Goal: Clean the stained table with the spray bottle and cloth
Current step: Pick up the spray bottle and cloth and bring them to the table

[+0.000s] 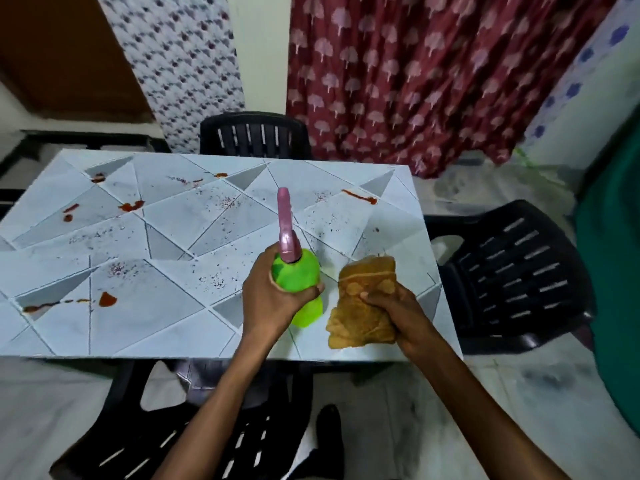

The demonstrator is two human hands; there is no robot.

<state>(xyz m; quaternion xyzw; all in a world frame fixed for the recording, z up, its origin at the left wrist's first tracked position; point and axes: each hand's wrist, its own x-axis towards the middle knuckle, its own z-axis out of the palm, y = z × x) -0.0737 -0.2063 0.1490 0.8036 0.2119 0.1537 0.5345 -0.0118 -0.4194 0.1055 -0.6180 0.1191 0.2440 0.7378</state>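
Spray bottle [297, 278] in left hand [268, 299] — cloth [363, 303] in right hand [391, 311]

Three black slatted plastic chairs stand about: the far chair [254, 135], the right chair [512, 271] and the near chair [194, 438]. Behind hangs a maroon curtain [433, 74] printed with pale trees, beside a white curtain [187, 64] with small dark motifs. The pale floor [519, 393] is smudged grey; green fabric [609, 271] shows at the right edge
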